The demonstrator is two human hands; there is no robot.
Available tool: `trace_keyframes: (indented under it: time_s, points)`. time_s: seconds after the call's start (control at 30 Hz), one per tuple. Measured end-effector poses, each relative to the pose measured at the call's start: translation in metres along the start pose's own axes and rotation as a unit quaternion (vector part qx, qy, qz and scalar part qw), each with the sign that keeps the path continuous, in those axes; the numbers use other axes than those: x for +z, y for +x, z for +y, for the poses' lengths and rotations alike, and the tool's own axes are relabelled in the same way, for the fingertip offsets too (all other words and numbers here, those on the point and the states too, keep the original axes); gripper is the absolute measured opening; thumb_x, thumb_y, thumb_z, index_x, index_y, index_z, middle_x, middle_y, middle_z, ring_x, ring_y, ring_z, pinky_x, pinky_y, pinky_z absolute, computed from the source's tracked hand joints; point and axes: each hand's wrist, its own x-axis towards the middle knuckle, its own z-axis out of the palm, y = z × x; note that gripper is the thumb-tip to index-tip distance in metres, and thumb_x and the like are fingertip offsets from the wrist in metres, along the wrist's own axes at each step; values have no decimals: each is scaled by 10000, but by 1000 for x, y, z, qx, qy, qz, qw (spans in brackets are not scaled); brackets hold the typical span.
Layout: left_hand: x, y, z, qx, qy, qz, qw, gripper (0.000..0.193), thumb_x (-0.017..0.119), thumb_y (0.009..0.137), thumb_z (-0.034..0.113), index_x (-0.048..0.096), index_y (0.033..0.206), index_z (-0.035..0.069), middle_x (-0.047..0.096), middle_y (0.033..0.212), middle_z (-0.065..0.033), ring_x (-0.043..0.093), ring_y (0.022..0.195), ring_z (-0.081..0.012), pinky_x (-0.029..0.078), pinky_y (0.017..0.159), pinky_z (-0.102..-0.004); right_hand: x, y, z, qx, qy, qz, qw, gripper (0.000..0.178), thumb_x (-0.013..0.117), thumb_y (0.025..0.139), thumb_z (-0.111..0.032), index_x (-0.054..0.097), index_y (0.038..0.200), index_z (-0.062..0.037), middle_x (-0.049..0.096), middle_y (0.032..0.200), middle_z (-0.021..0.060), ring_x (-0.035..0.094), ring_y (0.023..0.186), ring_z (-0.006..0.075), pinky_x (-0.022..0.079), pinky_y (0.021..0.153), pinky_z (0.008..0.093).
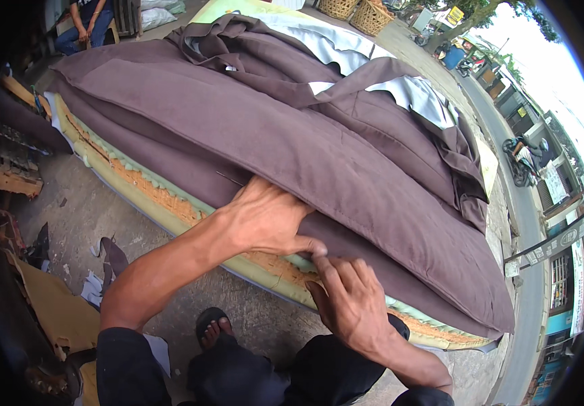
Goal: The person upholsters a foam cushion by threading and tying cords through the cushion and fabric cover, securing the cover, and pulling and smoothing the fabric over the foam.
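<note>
The big brown cloth (380,183) lies mostly past both hands, long from far left to near right. The left hand (272,218) reaches under its edge, fingers hidden, grip unclear; the right hand (354,302) curls its fingers by the wooden rim (277,266), hold unclear too, with ground (85,213) at left.

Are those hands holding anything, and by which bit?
It can't be told: the left hand reaches under the purplish-brown fabric flap, hiding most fingers, and the right hand covers whatever its fingers may pinch.
</note>
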Motion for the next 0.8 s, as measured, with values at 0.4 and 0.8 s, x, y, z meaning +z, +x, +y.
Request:
trace_keyframes:
  time_s: [0.4,0.8]
  points:
    - [-4,-13,2,48,-35,-167,984,982,716,810,734,555,1459,16,548,1467,-284,479,1407,-470,370,1171,-570,-2,-17,-19,83,96,112,986,477,867,790,-95,669,1222,-52,693,1028,117,678,894,291,542,755,420]
    - [-8,-19,8,-12,-34,-177,983,1008,732,810,719,516,1485,3,508,1515,-259,443,1444,-434,331,1203,-566,-44,79,78,66,153,-127,978,752,542,1045,-539,426,1569,-13,436,1580,306,415,1486,434,329,1235,540]
